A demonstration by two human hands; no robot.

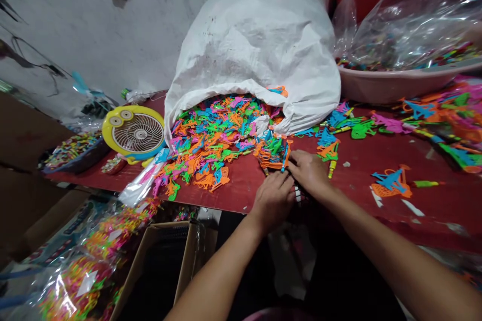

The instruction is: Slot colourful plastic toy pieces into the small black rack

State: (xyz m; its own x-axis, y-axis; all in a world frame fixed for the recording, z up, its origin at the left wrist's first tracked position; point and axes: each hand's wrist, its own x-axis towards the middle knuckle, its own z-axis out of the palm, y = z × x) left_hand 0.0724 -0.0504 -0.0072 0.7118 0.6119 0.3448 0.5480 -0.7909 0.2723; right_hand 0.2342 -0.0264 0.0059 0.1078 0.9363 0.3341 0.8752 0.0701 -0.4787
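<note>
My left hand [274,195] and my right hand [307,173] meet at the table's front edge, fingers curled and almost touching. An upright orange and blue plastic piece [286,154] stands at their fingertips; it seems to be pinched by my right hand. What my left fingers close on is hidden behind the hand. Just beyond lies a small cluster of colourful plastic pieces [271,151]. A larger heap of flat plastic pieces [214,135] in orange, green, blue and pink spills from the mouth of a big white sack [259,35]. Below my right hand shows a black-and-white striped bit [297,193].
On the red table [354,160] a yellow fan [140,133] stands at left, beside a dark tray [81,155] of small parts. A pink basin [406,83] holds bagged parts. Joined pieces [393,180] lie at right. Below are a cardboard box [192,246] and filled plastic bags [75,281].
</note>
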